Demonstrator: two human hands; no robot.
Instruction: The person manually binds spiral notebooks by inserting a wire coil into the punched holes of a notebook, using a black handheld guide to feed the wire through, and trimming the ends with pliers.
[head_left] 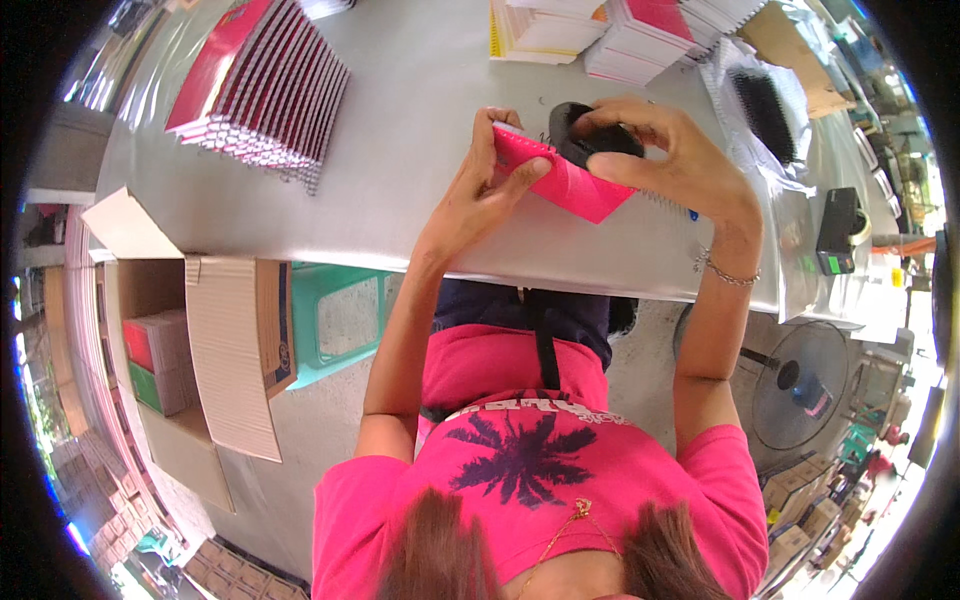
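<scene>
My left hand (490,185) grips a pink-covered notebook (575,190) at its left end, thumb on the cover and fingers behind. A row of punched holes runs along the notebook's upper edge. My right hand (665,150) curls round a black, rounded, hollow-looking object (578,125) against that edge, fingers on top and thumb at its near side. What exactly it is I cannot make out. A thin spiral wire (665,203) sticks out past the notebook's right end, below my right hand. Near the wire's tip lies a small blue piece (693,215).
Stacked spiral notebooks with red covers (265,95) stand at the left of the grey table (400,130). More stacks (640,45) stand at the back. Black wire coils (762,115) lie on white plastic at right, near a black tape dispenser (838,230). An open carton (235,350) stands below left.
</scene>
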